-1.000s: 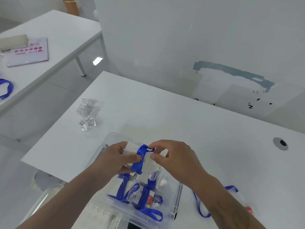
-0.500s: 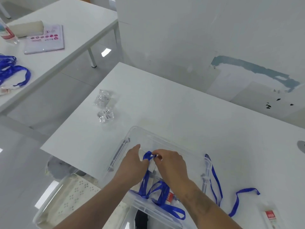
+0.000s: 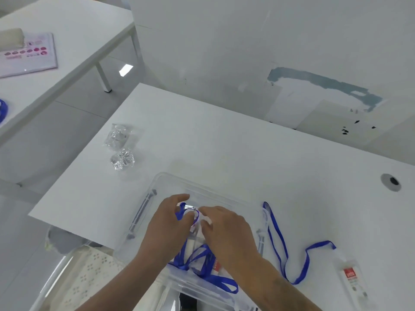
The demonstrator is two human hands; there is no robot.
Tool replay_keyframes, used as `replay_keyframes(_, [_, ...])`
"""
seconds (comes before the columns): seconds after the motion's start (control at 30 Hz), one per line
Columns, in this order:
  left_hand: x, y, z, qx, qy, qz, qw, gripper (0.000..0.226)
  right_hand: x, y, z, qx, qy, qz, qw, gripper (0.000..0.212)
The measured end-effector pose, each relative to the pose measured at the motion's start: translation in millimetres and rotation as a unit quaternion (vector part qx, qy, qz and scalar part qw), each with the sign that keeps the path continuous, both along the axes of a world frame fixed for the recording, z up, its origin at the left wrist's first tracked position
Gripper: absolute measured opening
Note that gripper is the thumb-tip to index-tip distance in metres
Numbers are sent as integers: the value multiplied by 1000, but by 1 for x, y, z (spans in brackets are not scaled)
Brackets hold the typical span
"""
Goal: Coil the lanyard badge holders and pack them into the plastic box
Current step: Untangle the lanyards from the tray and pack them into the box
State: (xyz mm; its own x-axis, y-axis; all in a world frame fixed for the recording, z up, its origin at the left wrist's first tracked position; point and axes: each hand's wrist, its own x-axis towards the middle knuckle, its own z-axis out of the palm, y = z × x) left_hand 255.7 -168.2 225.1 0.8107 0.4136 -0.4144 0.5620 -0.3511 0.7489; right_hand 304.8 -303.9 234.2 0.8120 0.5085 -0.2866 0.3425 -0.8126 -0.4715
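A clear plastic box (image 3: 161, 182) sits at the near edge of the white table (image 3: 224, 142). Both hands reach down into it. My left hand (image 3: 167, 223) and my right hand (image 3: 224, 227) together pinch a coiled blue lanyard with its clear badge holder (image 3: 190, 213) low inside the box. Other coiled blue lanyards (image 3: 202, 263) lie in the near part of the box, partly hidden by my arms. One uncoiled blue lanyard (image 3: 283, 250) trails on the table to the right, ending in a clear badge holder (image 3: 351, 277) with a red label.
Two crumpled clear wrappers (image 3: 120, 147) lie on the table, left of the box. A cable hole (image 3: 391, 181) is at the table's right. A second white table (image 3: 56, 52) at the left carries a printed card. A perforated white bin (image 3: 74, 283) stands below the table edge.
Both hands have lowered the coiled lanyard from above the box down into it. The view has tilted, showing the loose lanyard at the right.
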Motion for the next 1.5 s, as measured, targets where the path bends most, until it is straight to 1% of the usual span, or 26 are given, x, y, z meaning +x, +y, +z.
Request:
replay_keyframes(0.13, [13, -36, 32, 3, -63, -17, 998, 25, 4, -52, 34, 68, -13, -57, 996, 29])
replay_keyframes(0.23, [27, -80, 52, -21, -74, -54, 996, 17, 13, -107, 44, 102, -75, -123, 984, 19])
replay_keyframes(0.3, [33, -103, 59, -39, -77, -74, 993, 15, 22, -137, 42, 92, -86, -161, 979, 16])
replay_keyframes(0.4, [43, -143, 58, -52, -75, -107, 990, 15, 35, -189, 31, 63, -71, -210, 973, 16])
replay_keyframes(0.5, [52, -187, 46, -60, -38, -150, 986, 17, 43, -250, 13, 21, -45, -260, 964, 19])
replay_keyframes(0.6, [59, -235, 24, -59, 20, -194, 979, 17, 43, -310, -16, -45, 17, -296, 954, 26])
replay_keyframes(0.7, [63, -274, -3, -64, 80, -213, 972, 20, 35, -343, -44, -104, 61, -283, 951, 46])
replay_keyframes(0.8, [68, -308, -29, -68, 142, -224, 962, 25, 28, -354, -66, -153, 69, -252, 953, 66])
replay_keyframes(0.9, [73, -335, -50, -60, 185, -231, 953, 31, 26, -360, -83, -184, 50, -222, 956, 74])
replay_keyframes(0.97, [75, -348, -61, -48, 195, -241, 950, 34, 26, -364, -91, -174, 50, -219, 959, 74])
replay_keyframes(1.07, [77, -357, -71, -28, 194, -258, 946, 36, 32, -370, -96, -138, 74, -243, 957, 69])
replay_keyframes(1.1, [78, -360, -73, -26, 195, -261, 945, 36, 36, -373, -96, -116, 90, -261, 954, 62])
replay_keyframes(1.17, [80, -361, -75, -28, 190, -253, 948, 39, 44, -380, -96, -37, 133, -309, 941, 39])
replay_keyframes(1.23, [83, -360, -74, -24, 178, -238, 954, 43, 55, -386, -93, 72, 184, -364, 910, 14])
replay_keyframes(1.27, [86, -359, -74, -21, 170, -228, 959, 44, 60, -389, -89, 134, 215, -397, 882, 8])
replay_keyframes(1.33, [92, -354, -70, -23, 152, -204, 967, 44, 68, -391, -77, 250, 274, -456, 809, 8])
replay_keyframes(1.4, [99, -348, -64, -48, 139, -182, 972, 45, 74, -391, -66, 344, 307, -505, 730, 10])
replay_keyframes(1.43, [103, -344, -59, -75, 137, -165, 974, 45, 76, -391, -60, 393, 320, -524, 685, 11])
replay_keyframes(1.5, [112, -338, -48, -175, 146, -104, 968, 39, 79, -386, -51, 474, 338, -552, 596, 11])
